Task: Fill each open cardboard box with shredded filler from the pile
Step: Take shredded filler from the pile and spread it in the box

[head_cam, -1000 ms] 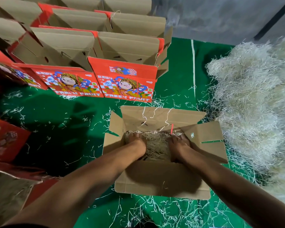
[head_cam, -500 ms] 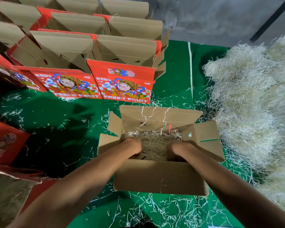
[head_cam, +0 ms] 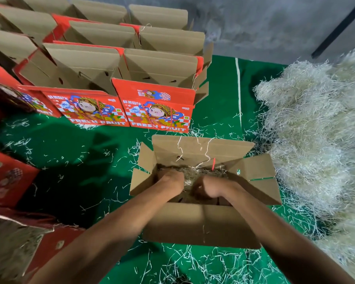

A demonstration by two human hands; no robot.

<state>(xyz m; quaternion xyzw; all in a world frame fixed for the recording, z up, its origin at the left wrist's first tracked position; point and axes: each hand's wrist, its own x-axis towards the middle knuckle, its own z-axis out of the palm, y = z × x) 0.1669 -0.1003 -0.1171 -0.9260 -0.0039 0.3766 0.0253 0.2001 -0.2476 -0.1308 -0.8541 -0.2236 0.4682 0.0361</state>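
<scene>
Green mat; both curled hands buried in boxed filler, grip unclear.

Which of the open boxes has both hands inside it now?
The plain brown box nearest the person, beside the pile of filler. The left hand and right hand are in it. The others stand behind in rows with red printed fronts.

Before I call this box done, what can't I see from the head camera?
- Fingers of the left hand and right hand: sunk in the filler.
- Box floor and fill depth: hidden by forearms and near wall.
- Pile: cut off at the right edge.
- Back boxes: insides hidden by flaps.
</scene>
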